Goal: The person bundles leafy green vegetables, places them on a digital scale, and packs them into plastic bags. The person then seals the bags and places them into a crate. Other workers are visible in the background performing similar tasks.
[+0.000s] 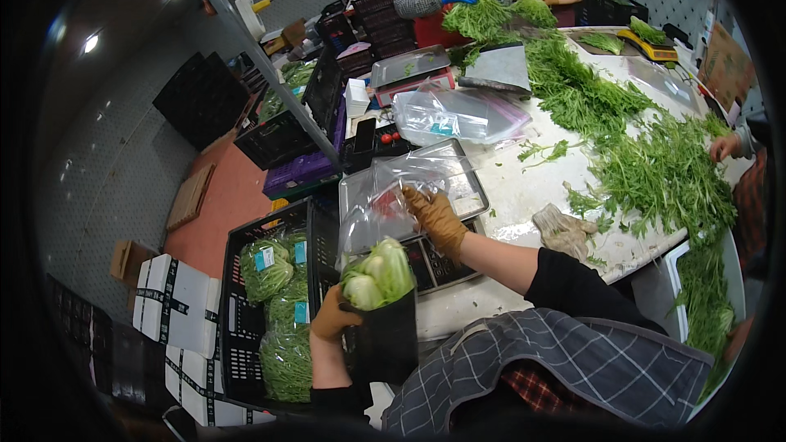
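Just above the metal tray and scale, my right hand point(437, 221), in an orange-brown glove, pinches the upper part of a clear plastic bag point(359, 218). The bag hangs down to a bunch of leafy greens with pale stem bases point(381, 276). My left hand point(334, 316), gloved alike, holds a dark, open-topped sleeve or container point(387, 334) in which the bunch sits; its fingers are partly hidden. Behind the bag lies the metal tray point(476, 175) on a digital scale point(439, 264) with a keypad.
A black crate point(313, 239) at left holds bagged greens. Loose greens point(663, 166) heap along the white table point(522, 196), near a dirty glove point(562, 230). Plastic bags point(460, 116) lie beyond the tray. Co-workers stand across the table; another person's hand point(724, 147) is at right.
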A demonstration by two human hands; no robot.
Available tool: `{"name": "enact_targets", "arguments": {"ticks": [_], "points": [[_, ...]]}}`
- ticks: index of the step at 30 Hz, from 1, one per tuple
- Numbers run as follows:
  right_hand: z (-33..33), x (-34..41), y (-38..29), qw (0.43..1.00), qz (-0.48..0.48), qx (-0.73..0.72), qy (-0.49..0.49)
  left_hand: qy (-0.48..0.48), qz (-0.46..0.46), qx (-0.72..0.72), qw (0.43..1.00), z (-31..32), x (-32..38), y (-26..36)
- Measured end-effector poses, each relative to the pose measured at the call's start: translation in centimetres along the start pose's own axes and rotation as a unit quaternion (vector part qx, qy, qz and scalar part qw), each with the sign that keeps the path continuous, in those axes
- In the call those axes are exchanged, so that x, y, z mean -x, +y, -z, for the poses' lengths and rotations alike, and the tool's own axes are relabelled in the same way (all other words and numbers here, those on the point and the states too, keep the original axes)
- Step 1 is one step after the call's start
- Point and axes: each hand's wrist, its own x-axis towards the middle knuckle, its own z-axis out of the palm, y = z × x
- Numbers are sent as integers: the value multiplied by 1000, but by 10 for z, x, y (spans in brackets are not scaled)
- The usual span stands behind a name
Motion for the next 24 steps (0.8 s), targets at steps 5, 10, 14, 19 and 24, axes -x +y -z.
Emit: {"name": "enact_targets", "arguments": {"ticks": [5, 10, 14, 19, 24], "points": [[14, -5, -13, 999, 12, 41, -9, 2, -11, -83, 996, -12, -16, 24], [29, -20, -48, 959, 90, 267, -4, 73, -7, -246, 966, -35, 15, 67], [11, -21, -48, 955, 73, 275, -83, 59, 18, -488, 871, -55, 4, 86], [-11, -13, -68, 898, 15, 375, -231, -15, 35, -504, 863, -56, -28, 76], [-1, -15, -71, 887, -6, 203, -416, -35, 32, -262, 964, -43, -35, 59]]}}
